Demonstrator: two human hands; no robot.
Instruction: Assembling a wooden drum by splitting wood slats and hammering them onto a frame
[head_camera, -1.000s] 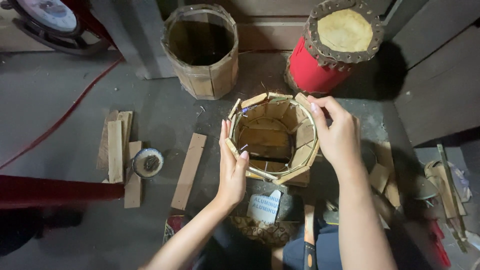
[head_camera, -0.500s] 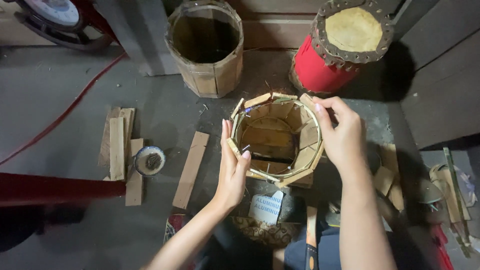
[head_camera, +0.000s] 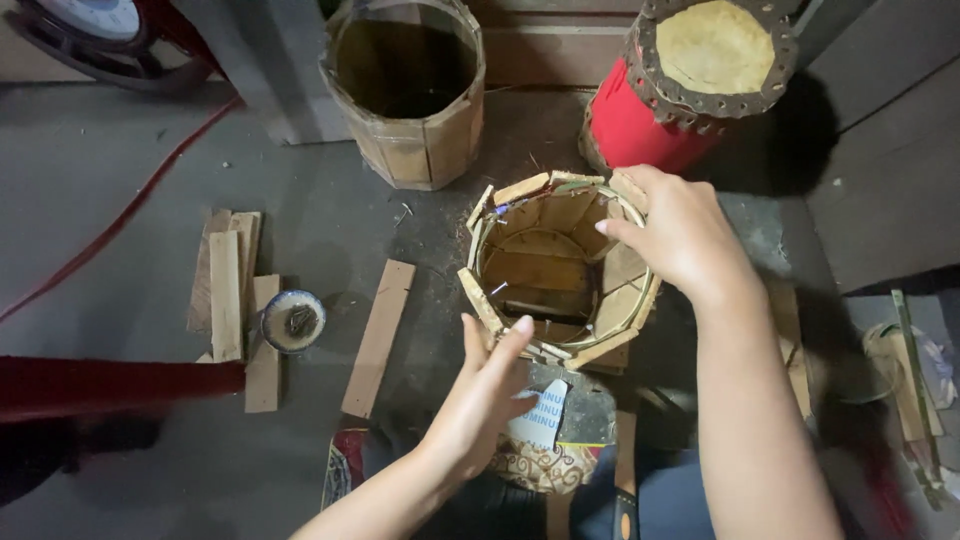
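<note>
Right hand (head_camera: 680, 235) grips the far rim of a half-built wooden slat barrel (head_camera: 555, 270) on the floor; left hand (head_camera: 485, 385), fingers spread, hovers beside its near rim.

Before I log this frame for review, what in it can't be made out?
Head view only:
- Far rim of the open ring of wooden slats: covered by the right hand.
- Contents of the small round bowl: too small to tell.
- Bottom of the finished wooden-slat barrel: lost in shadow.
- Left hand: beside the ring's near edge; contact unclear.
</note>
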